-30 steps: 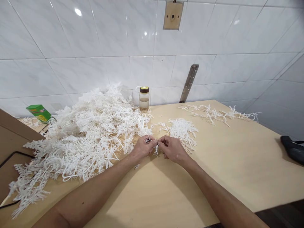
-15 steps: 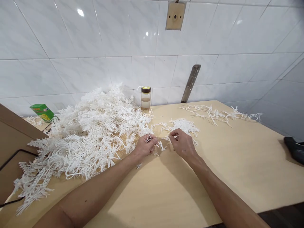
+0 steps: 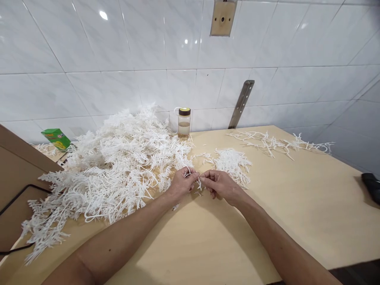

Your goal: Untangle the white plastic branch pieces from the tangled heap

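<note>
My left hand (image 3: 183,184) is closed in a pinch on a white branched sprig (image 3: 199,183), at the right edge of a large heap of white sprigs (image 3: 127,154). Thumb and forefinger of my right hand (image 3: 218,185) pinch at the same sprig, close to the left fingertips. Just behind my right hand lies a small pile of short white pieces (image 3: 233,161). A few loose bits rest on the wooden table (image 3: 297,206) under and behind the fingers.
Bare white stems (image 3: 270,143) lie at the back right. A lidded bottle (image 3: 184,124) stands by the tiled wall. Left are a green box (image 3: 57,138) and a brown carton (image 3: 20,170). A metal bracket (image 3: 241,105) leans at the wall; a black object (image 3: 371,188) sits far right.
My right hand has moved left from the small pile to the sprig at my left fingertips. My left hand keeps its pinch. The view has shifted slightly.
</note>
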`<state>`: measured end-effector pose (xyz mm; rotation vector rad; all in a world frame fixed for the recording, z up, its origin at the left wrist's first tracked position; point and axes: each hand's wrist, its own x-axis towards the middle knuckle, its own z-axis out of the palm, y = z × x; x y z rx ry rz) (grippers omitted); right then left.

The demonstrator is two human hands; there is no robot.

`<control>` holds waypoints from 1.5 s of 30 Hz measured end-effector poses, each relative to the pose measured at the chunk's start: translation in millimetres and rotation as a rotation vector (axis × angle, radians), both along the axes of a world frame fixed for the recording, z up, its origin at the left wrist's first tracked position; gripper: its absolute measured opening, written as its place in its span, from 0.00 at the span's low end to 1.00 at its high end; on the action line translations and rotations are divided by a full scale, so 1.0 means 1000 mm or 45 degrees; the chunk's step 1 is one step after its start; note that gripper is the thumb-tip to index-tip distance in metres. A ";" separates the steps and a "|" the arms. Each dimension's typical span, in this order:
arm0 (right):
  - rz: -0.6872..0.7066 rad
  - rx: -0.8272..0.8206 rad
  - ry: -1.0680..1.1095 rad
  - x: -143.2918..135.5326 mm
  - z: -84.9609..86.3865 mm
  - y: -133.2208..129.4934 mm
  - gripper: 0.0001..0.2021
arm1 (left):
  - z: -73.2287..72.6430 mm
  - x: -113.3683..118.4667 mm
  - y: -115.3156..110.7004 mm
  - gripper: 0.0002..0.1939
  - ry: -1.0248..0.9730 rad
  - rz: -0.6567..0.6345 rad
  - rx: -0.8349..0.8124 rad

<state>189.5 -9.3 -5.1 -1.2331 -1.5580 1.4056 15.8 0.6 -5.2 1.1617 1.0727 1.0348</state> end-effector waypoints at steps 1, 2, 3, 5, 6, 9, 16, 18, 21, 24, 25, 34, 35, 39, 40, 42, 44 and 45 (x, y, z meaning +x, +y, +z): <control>0.003 0.004 0.005 0.000 0.000 0.000 0.16 | 0.000 0.000 0.000 0.19 0.003 -0.005 -0.002; 0.007 0.007 0.007 0.000 -0.001 0.000 0.16 | 0.001 -0.001 0.000 0.19 0.001 -0.011 -0.010; 0.007 0.012 0.008 0.000 -0.001 -0.001 0.16 | 0.001 -0.002 0.000 0.19 -0.009 -0.018 -0.024; -0.017 0.031 0.021 -0.002 -0.002 -0.001 0.17 | 0.002 -0.003 0.000 0.19 -0.064 -0.038 -0.063; -0.040 0.044 0.036 -0.003 -0.002 -0.001 0.17 | 0.002 -0.004 0.000 0.20 -0.107 -0.047 -0.087; -0.138 0.091 0.122 -0.004 -0.001 0.000 0.19 | 0.004 -0.006 0.003 0.22 -0.275 -0.054 -0.168; -0.163 0.047 0.330 0.000 0.008 -0.002 0.17 | 0.006 -0.006 0.007 0.19 -0.497 -0.059 -0.264; -0.111 0.009 0.378 0.001 0.010 -0.003 0.17 | 0.006 -0.006 0.007 0.17 -0.501 -0.063 -0.259; -0.037 -0.037 0.478 0.002 0.013 -0.004 0.16 | 0.004 -0.006 0.006 0.16 -0.485 -0.088 -0.248; -0.027 -0.068 0.517 0.003 0.014 -0.004 0.17 | 0.003 -0.005 0.004 0.17 -0.454 -0.120 -0.232; -0.031 -0.073 0.520 0.003 0.015 -0.004 0.17 | 0.004 -0.005 0.004 0.18 -0.447 -0.128 -0.233; -0.098 -0.044 0.555 0.009 0.016 -0.002 0.17 | 0.009 -0.009 0.000 0.19 -0.363 -0.507 -0.309; -0.081 -0.048 0.540 0.009 0.015 -0.002 0.17 | 0.010 -0.009 -0.001 0.19 -0.393 -0.534 -0.304; -0.027 -0.019 0.389 0.005 0.009 -0.001 0.17 | 0.008 -0.007 -0.003 0.20 -0.500 -0.428 -0.267; -0.020 0.010 0.335 0.004 0.007 -0.002 0.17 | 0.008 -0.006 -0.002 0.20 -0.504 -0.375 -0.268; -0.016 0.086 0.218 0.002 0.005 -0.002 0.17 | 0.007 -0.006 0.000 0.21 -0.493 -0.283 -0.264; -0.042 0.162 0.081 0.000 0.004 -0.003 0.16 | 0.007 -0.006 0.001 0.21 -0.455 -0.246 -0.240; -0.069 0.197 0.010 0.000 0.005 -0.004 0.16 | 0.008 -0.007 0.001 0.21 -0.430 -0.239 -0.219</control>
